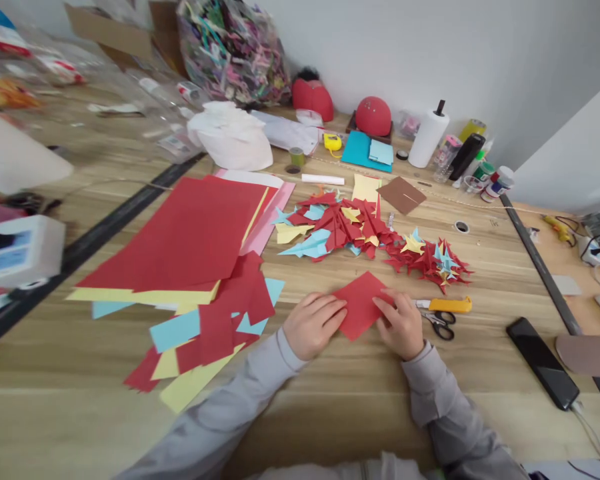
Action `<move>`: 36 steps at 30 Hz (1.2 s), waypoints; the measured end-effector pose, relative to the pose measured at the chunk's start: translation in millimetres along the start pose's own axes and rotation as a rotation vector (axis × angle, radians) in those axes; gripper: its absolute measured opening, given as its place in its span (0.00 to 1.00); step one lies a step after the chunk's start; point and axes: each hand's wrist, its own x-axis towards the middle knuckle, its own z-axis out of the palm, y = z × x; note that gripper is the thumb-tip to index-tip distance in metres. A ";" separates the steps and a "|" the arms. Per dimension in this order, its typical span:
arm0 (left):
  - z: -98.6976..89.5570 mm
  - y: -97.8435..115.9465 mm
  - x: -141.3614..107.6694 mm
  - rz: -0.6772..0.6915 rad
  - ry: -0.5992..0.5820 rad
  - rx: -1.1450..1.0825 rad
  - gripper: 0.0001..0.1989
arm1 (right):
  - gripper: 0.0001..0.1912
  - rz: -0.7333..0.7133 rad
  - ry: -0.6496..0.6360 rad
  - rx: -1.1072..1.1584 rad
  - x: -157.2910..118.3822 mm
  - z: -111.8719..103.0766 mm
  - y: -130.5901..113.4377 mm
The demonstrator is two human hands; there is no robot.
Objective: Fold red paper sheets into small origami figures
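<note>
A red paper square (361, 301) is turned corner-up on the table in front of me, with no clear fold showing. The fingers of my left hand (314, 325) are together on its left corner. At the right corner, my right hand (403, 325) grips the edge with bent fingers. Just right of that hand are a yellow utility knife (451, 305) and black-handled scissors (444, 325). Beyond the square is a heap of folded paper planes (341, 223) in red, blue and yellow. A smaller heap of pointed folded paper pieces (430, 260) adjoins it on the right.
Large red sheets (185, 233) lie stacked at left, with loose cut paper pieces (217, 327) nearer me. A black phone (543, 363) with a cable is at right. Brown paper (401, 195), a tape measure (333, 142) and bottles (497, 185) stand farther back.
</note>
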 end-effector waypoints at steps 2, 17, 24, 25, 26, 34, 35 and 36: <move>5.0 2.2 4.2 0.030 0.039 -0.013 0.11 | 0.19 -0.029 -0.045 -0.013 -1.1 0.1 -2.0; 14.6 -14.2 -17.1 -0.079 0.072 -0.190 0.12 | 0.14 -0.034 -0.134 0.246 2.3 7.1 3.3; 11.8 -12.1 -16.8 -0.017 0.074 -0.266 0.12 | 0.23 -0.047 -0.198 0.248 1.4 2.5 7.3; 10.8 -11.7 -16.1 -0.016 0.070 -0.249 0.12 | 0.23 -0.044 -0.193 0.247 1.2 2.2 7.6; 9.8 -11.4 -15.5 -0.018 0.066 -0.228 0.12 | 0.23 -0.039 -0.179 0.244 1.1 2.0 7.5; 9.4 -9.1 -14.3 -0.012 0.055 -0.165 0.11 | 0.20 -0.084 -0.071 0.232 1.7 3.4 2.1; 9.6 -8.7 -14.1 -0.007 0.051 -0.165 0.11 | 0.19 -0.090 -0.074 0.237 1.5 3.9 2.0; 9.7 -8.2 -13.7 -0.001 0.051 -0.165 0.11 | 0.18 -0.094 -0.076 0.247 1.2 4.4 2.1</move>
